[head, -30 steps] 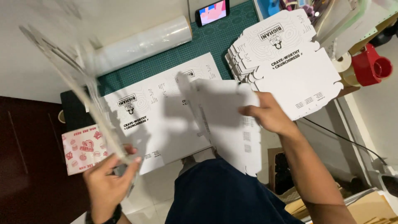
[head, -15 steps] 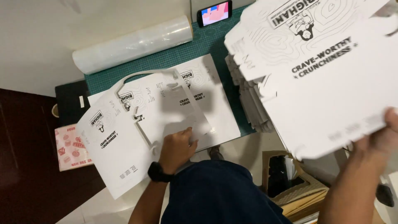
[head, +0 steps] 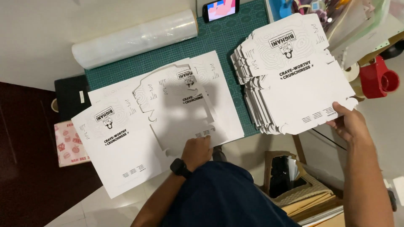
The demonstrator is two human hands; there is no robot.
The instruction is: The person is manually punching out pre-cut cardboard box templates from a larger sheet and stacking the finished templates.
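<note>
My left hand (head: 198,150), with a black watch on its wrist, grips the near edge of a die-cut white cardboard sheet (head: 179,111) that lies over other white printed sheets (head: 120,147) on the green cutting mat (head: 229,40). My right hand (head: 351,124) holds the near right corner of the top flat carton blank (head: 294,84), which rests on a stack of the same white blanks (head: 252,94) at the right of the mat.
A roll of clear film (head: 134,38) lies at the back left. A phone with a lit screen (head: 221,8) stands behind the mat. A red tape dispenser (head: 378,77) sits at the right, a pink printed packet (head: 67,145) at the left, folders and a bag (head: 294,189) below.
The large blank that my right hand held up close to the camera has come down onto the stack at the right. My left hand stays on the die-cut sheet.
</note>
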